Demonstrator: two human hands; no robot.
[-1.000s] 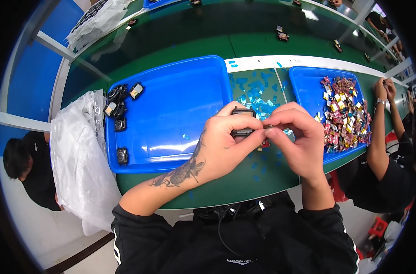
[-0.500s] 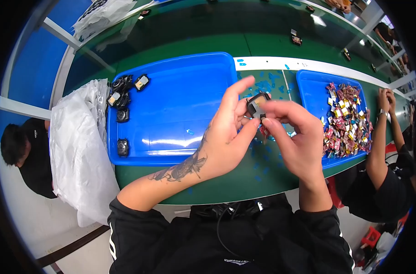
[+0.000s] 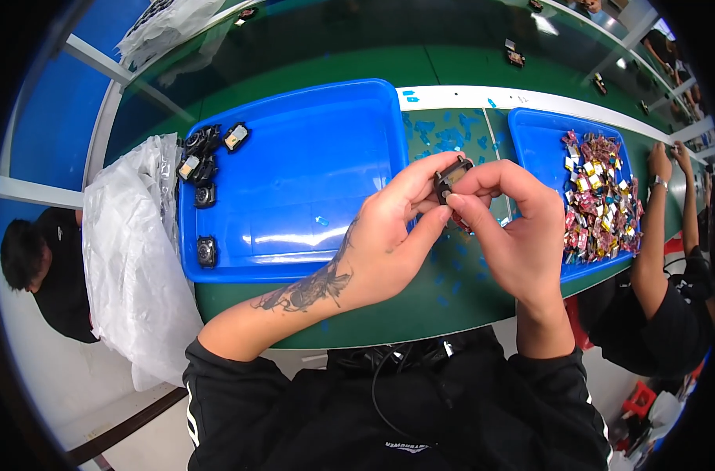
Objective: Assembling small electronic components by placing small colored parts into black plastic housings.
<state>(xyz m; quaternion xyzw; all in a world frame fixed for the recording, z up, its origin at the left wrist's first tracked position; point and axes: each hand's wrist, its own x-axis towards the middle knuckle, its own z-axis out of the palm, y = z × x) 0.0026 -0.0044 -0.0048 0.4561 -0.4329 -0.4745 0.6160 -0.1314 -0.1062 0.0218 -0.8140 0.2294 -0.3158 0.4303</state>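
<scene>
Housing (image 3: 452, 177), black: left hand (image 3: 397, 235) and right hand (image 3: 521, 228) both pinching it; blue tabs (image 3: 450, 141) just beyond fingertips, blue tray (image 3: 295, 177) left of them.

On our table (image 3: 357, 326) we have the left tray (image 3: 295, 184), with cases (image 3: 206, 251) along its left side; the plastic bag (image 3: 138, 259) is left of it. In the right tray (image 3: 538, 165) lies a heap of parts (image 3: 601, 204). Between the trays, film pieces (image 3: 448, 140) lie scattered; above them, our left hand (image 3: 389, 239) and right hand (image 3: 522, 235) share one held case (image 3: 452, 174).
</scene>
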